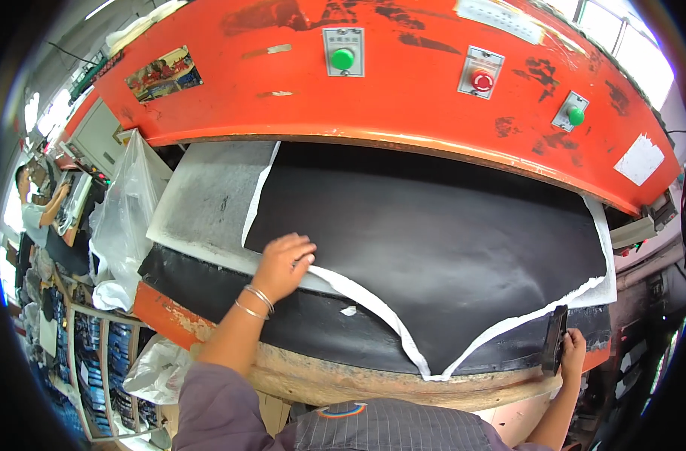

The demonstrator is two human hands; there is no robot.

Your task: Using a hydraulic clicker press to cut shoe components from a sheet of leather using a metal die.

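Observation:
A large black sheet of leather-like material [418,225] with a white underside lies across the machine bed. White shows along its curling edges, and its front comes to a point near the bed's front edge. My left hand [283,264], with bangles on the wrist, is closed at the sheet's left front edge, fingers bent over it. My right hand [574,352] grips a dark, narrow, block-like tool [555,340] at the right front of the bed. The tool stands beside the sheet's right front edge, and its far side is hidden.
A red-orange machine beam [403,83] spans the far side, carrying a green button [342,59], a red button [482,80] and another green one. A pale board [208,199] lies under the sheet. Clear plastic [125,214] hangs at left; a co-worker [39,214] is beyond.

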